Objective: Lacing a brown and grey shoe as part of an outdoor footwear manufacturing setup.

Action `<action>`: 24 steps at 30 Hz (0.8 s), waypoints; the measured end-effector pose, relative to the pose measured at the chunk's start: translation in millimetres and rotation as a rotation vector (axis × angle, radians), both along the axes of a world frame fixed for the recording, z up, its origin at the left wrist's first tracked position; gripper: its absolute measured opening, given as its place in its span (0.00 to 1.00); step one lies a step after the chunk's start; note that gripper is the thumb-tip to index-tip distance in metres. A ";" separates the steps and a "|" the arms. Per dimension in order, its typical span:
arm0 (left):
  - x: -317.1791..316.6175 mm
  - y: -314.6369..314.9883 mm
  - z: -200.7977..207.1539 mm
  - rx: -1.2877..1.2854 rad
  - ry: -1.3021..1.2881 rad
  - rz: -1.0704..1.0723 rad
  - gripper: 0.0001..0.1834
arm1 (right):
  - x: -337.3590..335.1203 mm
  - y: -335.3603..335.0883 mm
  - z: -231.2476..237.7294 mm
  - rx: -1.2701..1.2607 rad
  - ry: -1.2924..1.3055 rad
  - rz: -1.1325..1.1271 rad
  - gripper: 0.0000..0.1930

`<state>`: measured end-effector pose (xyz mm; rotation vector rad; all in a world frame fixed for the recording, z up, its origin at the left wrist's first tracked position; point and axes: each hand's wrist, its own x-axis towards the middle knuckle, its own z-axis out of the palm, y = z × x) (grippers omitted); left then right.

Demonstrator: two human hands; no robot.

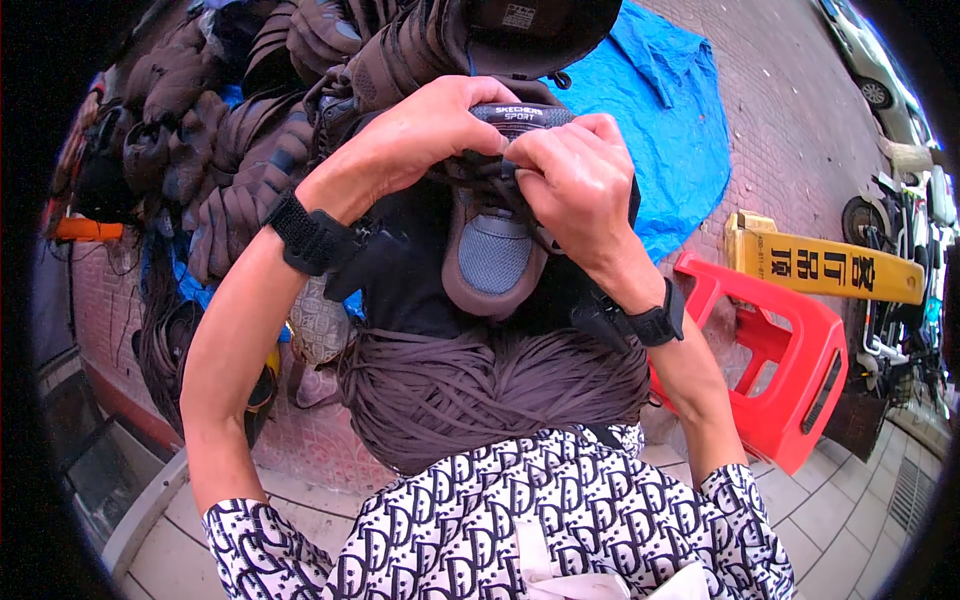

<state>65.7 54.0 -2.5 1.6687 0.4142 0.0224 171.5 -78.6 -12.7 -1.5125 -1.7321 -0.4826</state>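
A grey-brown sneaker (492, 255) with a blue-grey mesh toe rests on my dark-clothed lap, its toe toward me. My left hand (445, 130) grips the sneaker by its upper, the thumb bent in near the tongue. From the other side my right hand (580, 175) is closed in a pinch at the lacing area, close to the left thumb. Whatever sits between the right fingertips is hidden; dark lace strands show beneath them. Nearer my body, a thick bundle of grey-brown shoelaces (490, 390) lies across my lap.
Many similar sneakers (250, 150) are heaped at the far left, on and beside a blue tarp (680, 130). A red plastic stool (770, 350) stands to the right, near a yellow board (820, 258). Bikes and a white car (870, 60) stand farther right.
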 end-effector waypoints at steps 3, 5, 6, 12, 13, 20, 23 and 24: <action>4.0 -2.5 -1.5 0.009 0.028 0.026 0.18 | 2.3 -0.9 -2.2 -0.063 0.001 -0.040 0.04; 4.7 -3.9 -5.1 0.084 -0.007 0.073 0.17 | 0.7 -4.6 1.1 -0.063 -0.023 -0.045 0.04; 4.7 -4.0 -6.6 0.086 -0.006 0.077 0.17 | 0.3 -5.9 2.3 -0.065 -0.047 -0.054 0.05; 4.2 -6.3 -0.2 0.052 -0.053 0.039 0.17 | 1.8 -2.9 -1.8 -0.077 -0.001 -0.067 0.07; 2.1 -4.8 -0.8 0.048 -0.034 0.034 0.17 | 0.2 -3.0 -1.0 -0.077 0.001 -0.066 0.07; 0.3 -5.9 -1.9 0.053 -0.025 0.076 0.18 | 13.8 -8.0 6.7 -0.199 0.232 0.071 0.12; 0.7 -5.4 -3.1 0.032 -0.004 0.082 0.19 | 14.5 -5.8 6.7 -0.216 0.218 0.051 0.13; 1.0 -5.1 -3.1 0.033 -0.005 0.082 0.19 | 14.1 -4.6 6.4 -0.215 0.159 0.036 0.13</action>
